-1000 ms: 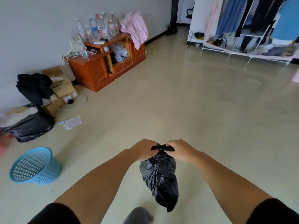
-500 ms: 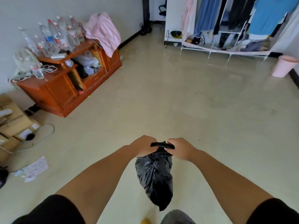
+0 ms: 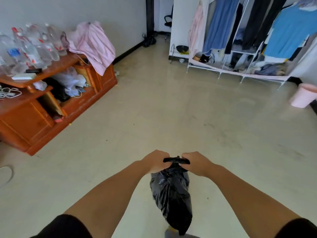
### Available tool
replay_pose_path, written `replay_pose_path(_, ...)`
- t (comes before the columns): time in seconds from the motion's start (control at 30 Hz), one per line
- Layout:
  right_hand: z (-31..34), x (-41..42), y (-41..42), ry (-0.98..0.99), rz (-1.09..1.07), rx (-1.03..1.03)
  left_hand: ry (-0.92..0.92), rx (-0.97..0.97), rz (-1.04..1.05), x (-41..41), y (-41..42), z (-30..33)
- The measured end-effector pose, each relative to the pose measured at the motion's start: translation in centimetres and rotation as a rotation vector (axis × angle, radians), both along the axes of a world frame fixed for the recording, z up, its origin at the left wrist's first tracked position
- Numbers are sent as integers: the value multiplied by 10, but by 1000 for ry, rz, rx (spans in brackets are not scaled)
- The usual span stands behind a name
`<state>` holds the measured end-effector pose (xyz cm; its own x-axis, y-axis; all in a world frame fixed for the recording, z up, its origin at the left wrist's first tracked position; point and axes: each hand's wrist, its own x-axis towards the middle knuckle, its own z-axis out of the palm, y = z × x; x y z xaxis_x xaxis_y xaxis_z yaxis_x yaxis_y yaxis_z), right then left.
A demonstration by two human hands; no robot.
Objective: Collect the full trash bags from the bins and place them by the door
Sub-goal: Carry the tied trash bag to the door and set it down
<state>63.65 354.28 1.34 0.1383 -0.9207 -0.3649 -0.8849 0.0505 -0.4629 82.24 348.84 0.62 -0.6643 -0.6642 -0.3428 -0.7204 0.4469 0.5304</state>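
Head view, lower centre of the frame: the left hand and the right hand are close together, each with fingers curled tight around the gathered neck of the black trash bag. A short black strip of the neck stretches between the two fists. The bag hangs clear of the floor below them, bulging and narrow, its bottom end near the lower edge of the frame.

Over the last second the grip has not altered, but the room has slid across the view. The blue basket and the black bags that lay at the left have dropped out of sight. The wooden cabinet with its clear bottles and pink cloth now fills the upper left. The clothes rack has grown larger at the upper right, and a pink bin now shows at the right edge. A dark doorway stands at the top centre.

From this I judge that the person is walking forward with a collected bag, heading for the doorway ahead, well apart from the bag. The drop-off is not yet done. Whether the pink bin holds another full bag cannot be told from here.
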Motion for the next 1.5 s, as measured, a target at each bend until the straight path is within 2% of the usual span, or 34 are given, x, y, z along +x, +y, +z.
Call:
replay_pose_path(0.3,-2,-42,-236,13,135,5,8,10,74,-39,-219,-2)
replay_pose_path(0.5,-16,-47,-417,24,104,24,-33,28,75,-42,-398,-9)
replay_pose_path(0.77,-1,-55,-617,-12,55,15,-60,3,34,-53,-609,10)
replay_pose_path(1.03,-10,-79,-846,13,148,-15,-90,-21,91,-77,-827,-2)
replay_pose_path(1.23,13,-114,-1026,32,187,-31,-47,-47,176,-110,-994,12)
replay_pose_path(1.5,3,-129,-1231,40,202,-21,-60,-27,165,-125,-1197,5)
